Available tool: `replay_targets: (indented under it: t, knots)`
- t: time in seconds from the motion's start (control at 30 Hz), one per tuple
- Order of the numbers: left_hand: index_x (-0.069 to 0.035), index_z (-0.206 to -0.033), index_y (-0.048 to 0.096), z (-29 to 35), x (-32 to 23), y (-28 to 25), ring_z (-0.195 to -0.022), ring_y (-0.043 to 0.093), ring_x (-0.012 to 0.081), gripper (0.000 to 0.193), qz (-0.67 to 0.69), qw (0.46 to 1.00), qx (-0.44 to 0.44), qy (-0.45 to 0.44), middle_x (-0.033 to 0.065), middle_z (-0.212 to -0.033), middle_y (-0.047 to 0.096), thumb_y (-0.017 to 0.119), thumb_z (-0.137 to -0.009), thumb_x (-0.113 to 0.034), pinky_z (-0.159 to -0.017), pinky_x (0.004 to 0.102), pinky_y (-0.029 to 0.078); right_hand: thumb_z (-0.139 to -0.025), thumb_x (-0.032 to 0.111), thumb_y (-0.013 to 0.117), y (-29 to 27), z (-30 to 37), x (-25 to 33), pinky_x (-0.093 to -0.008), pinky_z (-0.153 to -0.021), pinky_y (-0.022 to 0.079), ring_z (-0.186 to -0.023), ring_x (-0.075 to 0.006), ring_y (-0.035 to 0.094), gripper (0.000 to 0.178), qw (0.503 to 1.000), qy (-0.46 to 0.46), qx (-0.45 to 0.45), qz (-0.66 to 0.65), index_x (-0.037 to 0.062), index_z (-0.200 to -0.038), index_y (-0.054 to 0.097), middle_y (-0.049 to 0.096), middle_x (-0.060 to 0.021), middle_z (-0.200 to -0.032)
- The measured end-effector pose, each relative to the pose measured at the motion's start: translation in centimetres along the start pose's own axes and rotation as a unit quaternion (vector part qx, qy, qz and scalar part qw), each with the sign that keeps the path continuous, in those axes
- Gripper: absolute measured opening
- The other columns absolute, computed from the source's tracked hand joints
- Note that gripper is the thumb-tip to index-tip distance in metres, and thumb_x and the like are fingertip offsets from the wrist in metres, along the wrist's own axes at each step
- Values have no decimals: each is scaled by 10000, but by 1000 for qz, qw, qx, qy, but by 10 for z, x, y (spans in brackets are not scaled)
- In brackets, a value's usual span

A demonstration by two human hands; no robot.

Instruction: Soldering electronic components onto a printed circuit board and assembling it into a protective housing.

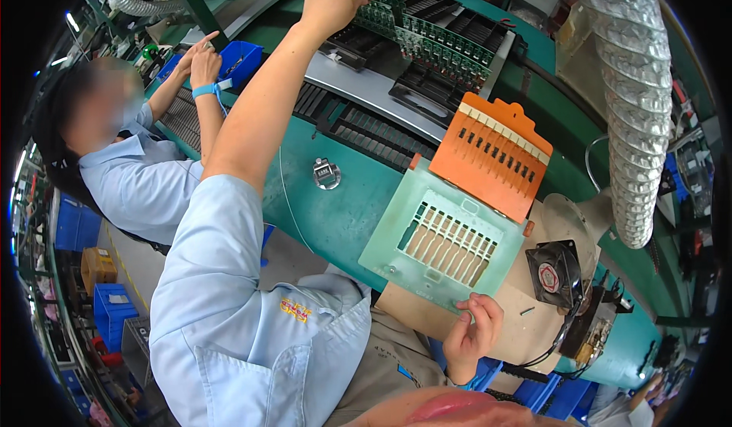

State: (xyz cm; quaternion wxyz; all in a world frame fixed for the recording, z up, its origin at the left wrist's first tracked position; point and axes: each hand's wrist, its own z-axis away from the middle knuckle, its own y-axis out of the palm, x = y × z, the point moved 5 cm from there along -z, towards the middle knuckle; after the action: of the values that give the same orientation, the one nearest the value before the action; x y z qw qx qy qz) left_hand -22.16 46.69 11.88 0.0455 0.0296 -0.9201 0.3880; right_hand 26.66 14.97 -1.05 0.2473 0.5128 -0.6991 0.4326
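Observation:
My left arm stretches far forward, and my left hand (334, 8) is closed at the left end of a row of green circuit boards (446, 46). Its fingertips pinch the end of a board; the far side of the grip is hidden. These boards stand upright on black racks (431, 91). Close to my body, my right hand (474, 334) has its fingers curled at the near corner of a pale green slotted fixture (393, 248). Hinged to the fixture's far side, an orange lid (488, 145) lies folded back, with a row of dark blocks on it.
A small metal tally counter (326, 174) sits on the green bench (297, 198). Right of the fixture stand a black fan (553, 274) and a silver duct (629, 107). At my left a co-worker (145, 168) reaches toward a blue bin (241, 62). A conveyor track (366, 137) crosses ahead.

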Motion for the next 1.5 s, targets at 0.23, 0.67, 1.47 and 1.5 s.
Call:
replay_targets:
  t: [0.23, 0.67, 1.47, 1.5]
  knots:
    - [-234, -1046, 812, 7, -12, -18, -772, 707, 281, 186, 7, 999, -23, -32, 10, -919, 772, 677, -931, -289, -661, 386, 554, -812, -157, 576, 0, 3, 3, -345, -802, 567, -923, -277, 657, 320, 1000, -3, 2, 2, -9, -1074, 683, 651, -166, -1146]
    - [-122, -1013, 813, 23, -129, -59, -580, 588, 219, 146, 123, 979, -44, 156, 31, -798, 728, 747, -892, -171, -579, 322, 478, -793, -154, 593, -4, 6, 17, -352, -842, 565, -972, -301, 670, 326, 999, -46, 2, -9, -27, -1073, 702, 663, -170, -1154]
    - [-186, -969, 819, 224, -221, -254, -589, 357, 96, 284, 306, 897, -192, 256, -67, -661, 367, 818, -755, 0, -492, 245, 341, -942, -32, 574, -39, -12, 3, -277, -771, 511, -870, -190, 612, 238, 973, 144, -41, -176, -19, -1154, 680, 671, -122, -1048]
    - [-186, -969, 819, 231, -222, -255, -589, 357, 96, 284, 308, 898, -185, 252, -67, -661, 367, 818, -755, 0, -492, 245, 341, -942, -32, 574, -40, -13, 4, -277, -771, 511, -870, -190, 612, 238, 972, 151, -38, -175, -19, -1154, 680, 671, -122, -1048]
